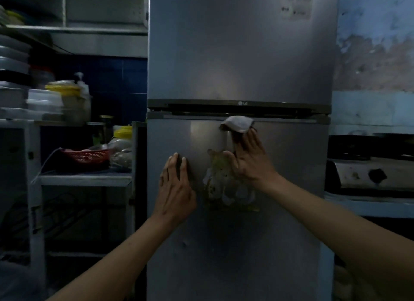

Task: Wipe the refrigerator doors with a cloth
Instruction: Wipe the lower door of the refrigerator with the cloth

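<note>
Dim, soft-focus view; faint glare on the refrigerator doors (242,81), edges bowed.

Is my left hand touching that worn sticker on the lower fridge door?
Apart. The head view shows the left hand flat on the lower door, with a strip of bare metal between it and the worn sticker.

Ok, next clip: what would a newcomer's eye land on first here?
Probably the tall grey refrigerator filling the middle of the view, with both hands on its lower door. The right hand presses a pale cloth against the door's top edge, while the left hand lies flat and open beside it. Between them sits a worn, peeling sticker.
</note>
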